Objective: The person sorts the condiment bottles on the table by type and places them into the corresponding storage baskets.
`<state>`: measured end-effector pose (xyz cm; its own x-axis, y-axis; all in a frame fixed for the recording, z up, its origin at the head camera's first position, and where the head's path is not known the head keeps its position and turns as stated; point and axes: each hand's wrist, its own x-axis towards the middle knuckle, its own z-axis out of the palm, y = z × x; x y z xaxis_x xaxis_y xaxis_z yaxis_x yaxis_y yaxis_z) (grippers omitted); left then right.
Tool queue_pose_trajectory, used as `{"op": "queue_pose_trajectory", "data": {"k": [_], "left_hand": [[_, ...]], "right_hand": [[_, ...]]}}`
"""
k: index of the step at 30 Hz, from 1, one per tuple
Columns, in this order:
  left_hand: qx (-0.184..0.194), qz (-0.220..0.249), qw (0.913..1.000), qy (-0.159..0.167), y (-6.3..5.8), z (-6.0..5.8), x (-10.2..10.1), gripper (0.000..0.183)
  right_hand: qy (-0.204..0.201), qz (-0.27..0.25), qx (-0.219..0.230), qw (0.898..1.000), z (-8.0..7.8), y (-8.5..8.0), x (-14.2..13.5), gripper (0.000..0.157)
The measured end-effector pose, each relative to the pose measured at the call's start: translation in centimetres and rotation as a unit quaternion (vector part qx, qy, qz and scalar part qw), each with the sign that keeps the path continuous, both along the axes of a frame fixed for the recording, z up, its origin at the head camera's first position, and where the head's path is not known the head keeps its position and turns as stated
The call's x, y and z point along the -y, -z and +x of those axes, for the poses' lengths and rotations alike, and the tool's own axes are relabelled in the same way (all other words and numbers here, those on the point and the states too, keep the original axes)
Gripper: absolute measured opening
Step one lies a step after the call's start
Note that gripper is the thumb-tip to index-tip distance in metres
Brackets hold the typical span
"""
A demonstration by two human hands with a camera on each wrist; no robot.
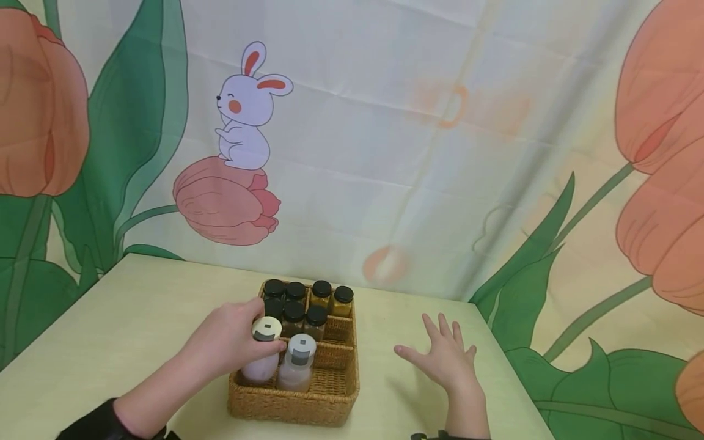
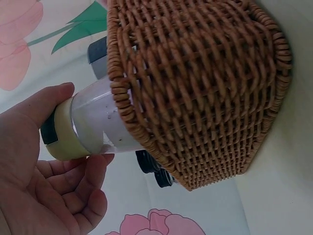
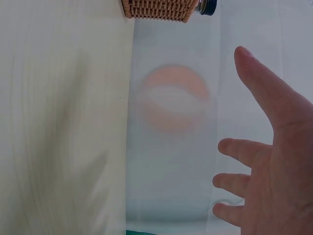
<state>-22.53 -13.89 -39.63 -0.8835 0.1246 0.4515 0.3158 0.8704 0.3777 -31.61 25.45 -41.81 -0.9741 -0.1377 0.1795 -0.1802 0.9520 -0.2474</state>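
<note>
A wicker basket with compartments stands on the table. My left hand is at its near left corner, thumb and fingers around the cream lid of a clear seasoning bottle with pale contents. The bottle's lower part sits inside the basket, hidden by the wicker in the left wrist view. Beside it in the basket stands a similar bottle with a white and grey lid, apart from my fingers. To the right of the basket, my right hand hovers over the table, fingers spread, holding nothing.
Several small jars with black lids fill the basket's back compartments. Behind the pale table hangs a curtain printed with tulips and a rabbit.
</note>
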Motion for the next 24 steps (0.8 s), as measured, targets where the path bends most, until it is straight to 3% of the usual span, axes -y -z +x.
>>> {"op": "queue_pose_trajectory", "data": {"k": [8, 24], "left_hand": [[0.032, -0.017, 0.9993, 0.013, 1.2, -0.1, -0.3, 0.055], [0.05, -0.006, 0.9987, 0.003, 2.9, -0.4, -0.6, 0.053]], "right_hand": [[-0.002, -0.002, -0.001, 1.0, 0.2, -0.2, 0.1, 0.109], [-0.001, -0.002, 0.003, 1.0, 0.1, -0.1, 0.0, 0.109]]}}
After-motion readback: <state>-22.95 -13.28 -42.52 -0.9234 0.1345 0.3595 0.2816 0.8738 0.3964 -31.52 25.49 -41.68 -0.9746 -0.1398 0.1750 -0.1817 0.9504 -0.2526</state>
